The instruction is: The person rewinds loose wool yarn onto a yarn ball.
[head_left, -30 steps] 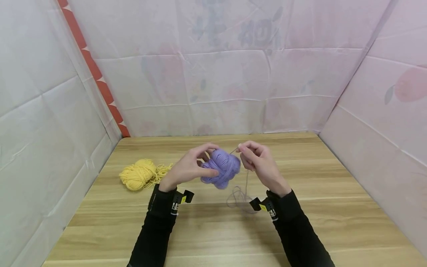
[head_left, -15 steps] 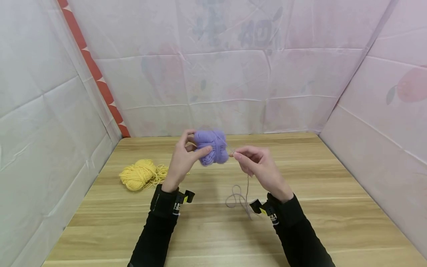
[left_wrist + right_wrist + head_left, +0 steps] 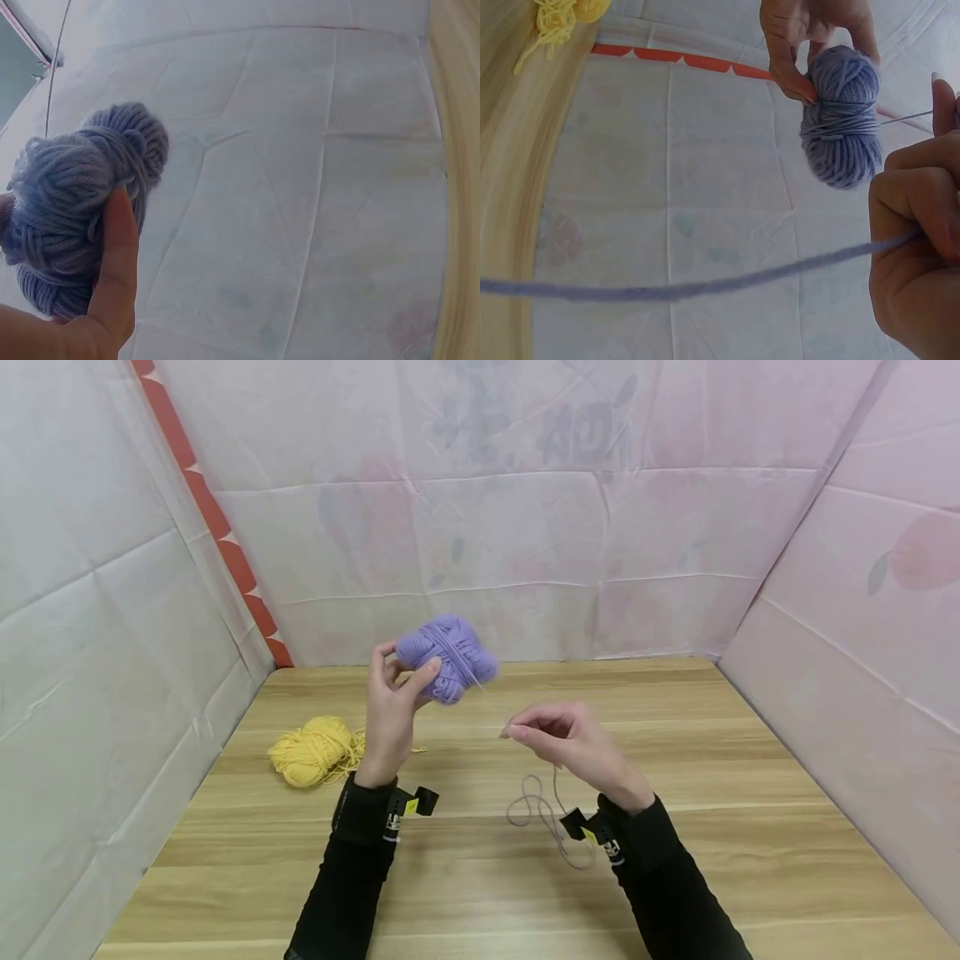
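A purple ball of yarn (image 3: 452,652) is held up off the table in my left hand (image 3: 393,714), thumb on its near side and fingers behind. In the left wrist view the thumb presses into the yarn ball (image 3: 64,199). My right hand (image 3: 577,747), lower and to the right, pinches the purple yarn strand (image 3: 667,291) between thumb and fingertips. From the ball, a thin length runs toward those fingertips, as the right wrist view shows. Below the right hand the strand's slack (image 3: 536,810) lies in loose loops on the table.
A yellow ball of yarn (image 3: 311,752) with loose strands lies on the wooden table (image 3: 465,877) at left, partly behind the left wrist. White printed sheets (image 3: 510,543) stand around the table's back and sides.
My left hand has lifted and turned the purple ball, moving it up and left. The right hand has shifted slightly lower, still pinching the strand; the gap between the hands has widened.
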Demonstrator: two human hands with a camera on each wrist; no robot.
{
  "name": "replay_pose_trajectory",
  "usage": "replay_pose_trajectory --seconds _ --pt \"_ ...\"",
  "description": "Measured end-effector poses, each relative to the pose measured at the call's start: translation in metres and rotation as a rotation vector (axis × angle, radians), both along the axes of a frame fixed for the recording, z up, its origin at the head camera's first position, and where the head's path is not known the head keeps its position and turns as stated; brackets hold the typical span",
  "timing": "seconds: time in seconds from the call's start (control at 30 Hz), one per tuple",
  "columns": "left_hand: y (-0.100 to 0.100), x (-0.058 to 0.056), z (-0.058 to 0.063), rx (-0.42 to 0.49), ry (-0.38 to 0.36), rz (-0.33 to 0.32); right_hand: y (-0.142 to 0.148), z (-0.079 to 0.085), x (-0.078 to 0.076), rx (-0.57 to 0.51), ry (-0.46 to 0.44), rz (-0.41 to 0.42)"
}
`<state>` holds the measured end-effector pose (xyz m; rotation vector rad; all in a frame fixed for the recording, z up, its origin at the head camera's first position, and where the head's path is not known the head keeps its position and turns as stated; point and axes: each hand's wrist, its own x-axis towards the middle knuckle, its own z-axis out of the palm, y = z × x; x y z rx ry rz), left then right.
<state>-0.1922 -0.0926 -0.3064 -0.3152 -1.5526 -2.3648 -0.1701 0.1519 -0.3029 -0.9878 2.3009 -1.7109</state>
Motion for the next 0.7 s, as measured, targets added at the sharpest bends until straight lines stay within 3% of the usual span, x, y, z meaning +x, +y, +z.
replay_pose_trajectory --seconds 0.17,0.33,0.5,0.7 --pt "-0.003 0.001 0.003 0.071 0.021 -0.034 0.000 -0.007 -0.009 0.049 -0.020 0.023" --pt "-0.004 0.002 0.004 0.086 0.045 -0.114 -0.001 -0.016 -0.021 0.082 -0.056 0.026" --pt "-0.006 0.005 0.005 0.063 0.044 -0.239 -0.002 -0.024 -0.031 0.046 -0.122 0.027" --pt "-0.009 0.009 0.006 -0.041 0.027 -0.459 -0.002 -0.029 -0.036 -0.032 -0.183 0.040"
